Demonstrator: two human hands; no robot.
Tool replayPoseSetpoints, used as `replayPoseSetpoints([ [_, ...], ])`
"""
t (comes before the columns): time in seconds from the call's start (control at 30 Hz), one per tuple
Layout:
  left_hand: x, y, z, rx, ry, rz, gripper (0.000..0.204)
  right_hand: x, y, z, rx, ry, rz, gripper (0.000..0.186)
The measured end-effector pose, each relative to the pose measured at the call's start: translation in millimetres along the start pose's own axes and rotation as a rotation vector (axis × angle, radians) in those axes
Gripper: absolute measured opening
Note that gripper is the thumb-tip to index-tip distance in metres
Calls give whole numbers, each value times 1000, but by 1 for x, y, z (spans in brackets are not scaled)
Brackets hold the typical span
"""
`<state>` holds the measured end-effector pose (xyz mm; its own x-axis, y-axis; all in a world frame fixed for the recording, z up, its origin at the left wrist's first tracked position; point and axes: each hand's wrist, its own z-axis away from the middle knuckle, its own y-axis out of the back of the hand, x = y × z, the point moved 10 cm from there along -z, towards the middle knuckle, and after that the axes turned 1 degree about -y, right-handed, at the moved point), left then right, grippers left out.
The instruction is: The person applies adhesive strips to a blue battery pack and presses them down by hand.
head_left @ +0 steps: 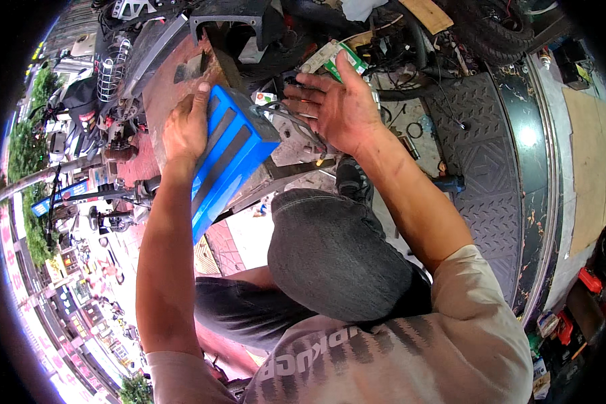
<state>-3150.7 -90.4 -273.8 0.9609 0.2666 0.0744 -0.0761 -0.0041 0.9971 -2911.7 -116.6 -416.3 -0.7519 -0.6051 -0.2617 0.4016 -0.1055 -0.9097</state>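
Note:
My left hand (187, 128) grips the left side of a blue box with black stripes (246, 155), which looks like a battery pack. The box is tilted, its long body running down toward my lap. Dark cables (295, 120) come off its far right end. Just right of those cables, my right hand (340, 111) is held up with the palm showing and the fingers spread. Nothing is visible in that palm, though the fingertips are close to the cables; whether they touch, I cannot tell.
A reddish bench top (172, 74) lies beyond my left hand. A green and white carton (347, 62) sits among loose wires at the back. On the right are a black textured mat (478, 161), a tyre (488, 30) and a cardboard sheet (592, 161). A street fills the left side.

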Motion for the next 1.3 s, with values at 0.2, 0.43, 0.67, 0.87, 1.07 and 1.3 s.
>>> replayPoseSetpoints([
  [0.2,7,2,3,40,-9,52,77,5,-2,4,-27,30,-25,95],
  [0.43,-2,1,-3,56,-17,91,73,10,-9,7,-114,36,-122,89],
  [0.67,10,3,1,79,-52,126,66,11,-10,12,-108,60,-142,87],
  [0.87,17,5,3,66,-85,155,62,16,-12,14,-113,71,-242,80],
  [1.07,19,9,7,94,-77,149,61,21,-7,15,-58,55,-234,84],
  [1.3,14,12,7,134,-89,139,55,30,-5,19,13,33,-283,77],
])
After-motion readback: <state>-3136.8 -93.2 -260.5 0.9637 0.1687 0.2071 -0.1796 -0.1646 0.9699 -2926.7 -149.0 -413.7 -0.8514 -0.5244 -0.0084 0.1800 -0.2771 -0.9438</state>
